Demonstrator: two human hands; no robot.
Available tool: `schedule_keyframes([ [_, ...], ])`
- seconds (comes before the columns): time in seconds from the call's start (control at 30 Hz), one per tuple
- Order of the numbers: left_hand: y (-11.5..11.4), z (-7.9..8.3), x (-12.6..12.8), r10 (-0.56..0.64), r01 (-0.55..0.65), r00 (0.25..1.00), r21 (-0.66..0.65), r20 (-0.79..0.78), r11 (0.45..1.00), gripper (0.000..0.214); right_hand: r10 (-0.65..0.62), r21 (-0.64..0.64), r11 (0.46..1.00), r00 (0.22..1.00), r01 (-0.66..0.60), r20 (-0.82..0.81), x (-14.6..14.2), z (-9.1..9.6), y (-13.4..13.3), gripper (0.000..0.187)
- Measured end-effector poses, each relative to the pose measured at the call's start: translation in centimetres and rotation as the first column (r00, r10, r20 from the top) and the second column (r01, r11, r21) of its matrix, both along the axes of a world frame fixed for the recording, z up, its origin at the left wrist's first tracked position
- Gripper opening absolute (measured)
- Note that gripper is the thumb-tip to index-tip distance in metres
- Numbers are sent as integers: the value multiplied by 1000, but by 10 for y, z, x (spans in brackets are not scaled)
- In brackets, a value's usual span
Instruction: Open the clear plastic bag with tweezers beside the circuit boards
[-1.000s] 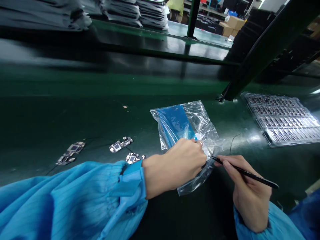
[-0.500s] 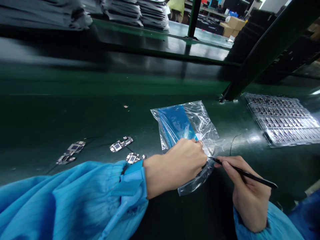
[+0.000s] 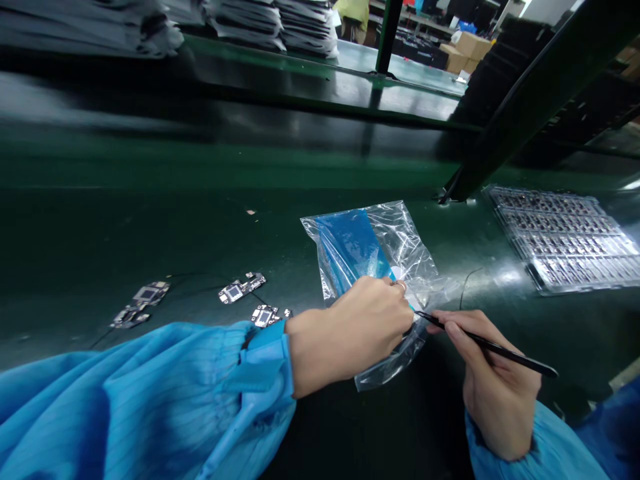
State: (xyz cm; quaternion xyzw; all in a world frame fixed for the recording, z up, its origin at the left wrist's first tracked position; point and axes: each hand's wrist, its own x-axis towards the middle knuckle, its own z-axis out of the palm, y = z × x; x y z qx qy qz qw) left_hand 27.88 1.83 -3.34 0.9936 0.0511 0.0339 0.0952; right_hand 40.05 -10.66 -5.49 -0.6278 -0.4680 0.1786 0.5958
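Note:
My right hand (image 3: 500,380) grips black tweezers (image 3: 493,348), their tips reaching to the fingers of my left hand (image 3: 355,333). A small teal bit (image 3: 411,307) shows at the tweezer tips, too small to name. My left hand is closed with its knuckles up, a ring on one finger; what it pinches is hidden beneath it. Under that hand lies a clear plastic bag (image 3: 410,243) with a blue sheet (image 3: 350,247) and something white partly showing. Left of the bag, small circuit boards (image 3: 243,288) with thin black wires rest on the green table.
A clear tray (image 3: 575,240) of many small parts sits at the right. Behind it a dark post (image 3: 500,127) slants up from the table. Stacks of grey flat packs (image 3: 245,27) stand on the raised shelf (image 3: 275,80) at the back.
The teal bit now shows at the tweezer tips. The tips have shifted very slightly left; both hands otherwise hold almost the same place, and the bag lies as before.

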Motion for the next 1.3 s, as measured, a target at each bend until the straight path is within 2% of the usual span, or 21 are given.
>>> schedule_keyframes([
  [0.3, 0, 0, 2, 72, -73, 997, -55, -28, 996, 18, 73, 3, 997, 996, -73, -61, -1, -1, 7, 20],
  [0.53, 17, 9, -4, 213, -231, 971, -187, -112, 955, 24, 44, 9, 999, 995, -44, -85, -4, 3, 3, 20],
  [0.73, 13, 8, -9, 229, -252, 967, -254, -115, 934, 14, 188, -88, 977, 978, -196, -91, -4, 5, 1, 20],
  [0.87, 11, 4, -12, 239, -257, 966, -300, -96, 919, 17, 158, -203, 965, 985, -169, -68, -3, 5, 2, 15],
  [1.07, 14, 3, -16, 325, -324, 943, -418, -71, 848, 19, 34, -292, 956, 999, -41, -28, -9, 13, 3, 15],
  [1.23, 16, 4, -18, 385, -361, 920, -532, -69, 766, 18, -21, -213, 977, 999, 12, -42, -12, 18, 2, 18],
  [1.3, 17, 3, -20, 415, -380, 907, -565, -72, 732, 20, -3, -173, 985, 999, -5, -45, -13, 18, 2, 20],
])
